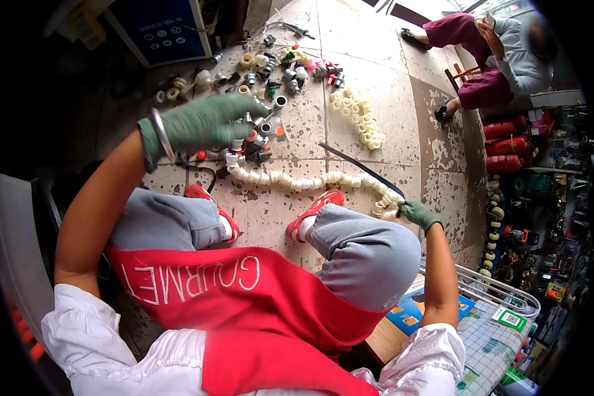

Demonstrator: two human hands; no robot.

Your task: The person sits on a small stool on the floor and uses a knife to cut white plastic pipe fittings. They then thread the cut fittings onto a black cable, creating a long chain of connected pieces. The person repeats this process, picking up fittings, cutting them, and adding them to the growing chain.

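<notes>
My left hand [201, 125], in a green glove with a bangle at the wrist, hovers over a heap of mixed pipe fittings [290, 79]. Its fingers look stretched out and apart, somewhat smeared by motion. On the floor before my feet, a row of cream plastic fittings [297, 181] runs rightward in a curving line. My gloved right hand [421, 214] is closed at the row's right end, gripping a thin black strap [363, 168]. From there the strap slants back to the far left, above the row. Whether it passes through the fittings is hidden.
A pile of cream rings [360, 119] lies beyond the row. At the far right a person [501, 59] sits on a wooden stool. Red cylinders [506, 145] and crowded shelves line the right side. A wire-framed table [492, 330] stands by my right arm.
</notes>
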